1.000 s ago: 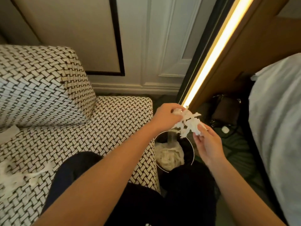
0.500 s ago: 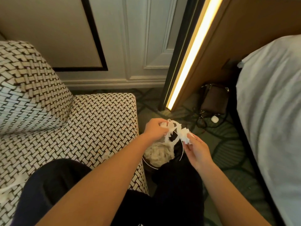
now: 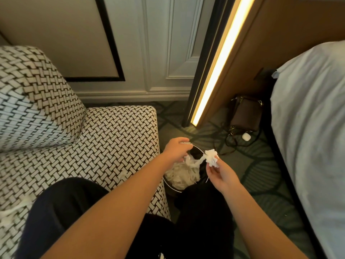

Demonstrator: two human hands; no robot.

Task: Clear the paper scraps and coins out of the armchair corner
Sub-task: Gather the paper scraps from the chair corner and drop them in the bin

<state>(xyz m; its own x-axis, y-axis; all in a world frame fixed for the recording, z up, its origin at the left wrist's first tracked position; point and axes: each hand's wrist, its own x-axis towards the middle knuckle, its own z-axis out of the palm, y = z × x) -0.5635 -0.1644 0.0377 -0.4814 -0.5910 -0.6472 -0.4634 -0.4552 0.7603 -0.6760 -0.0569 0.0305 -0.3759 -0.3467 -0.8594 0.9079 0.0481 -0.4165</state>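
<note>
Paper scraps at waste bin point(image 3: 170, 187) beside armchair seat point(image 3: 119, 139).
Right hand point(image 3: 222, 172) pinching paper wad point(image 3: 211, 157) above bin's right rim, with strand point(image 3: 197, 161) trailing toward left hand point(image 3: 176, 149). Left hand curled over bin mouth, grip not discernible. Crumpled paper point(image 3: 180, 175) inside bin. Loose scraps point(image 3: 122, 175) lying on seat beside thigh.

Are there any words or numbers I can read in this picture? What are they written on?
None can be read. The paper scraps in the right hand look blank, the brown bag shows no label, and a white mark on the dark trousers at the bottom edge is cut off and too small to read.
</note>
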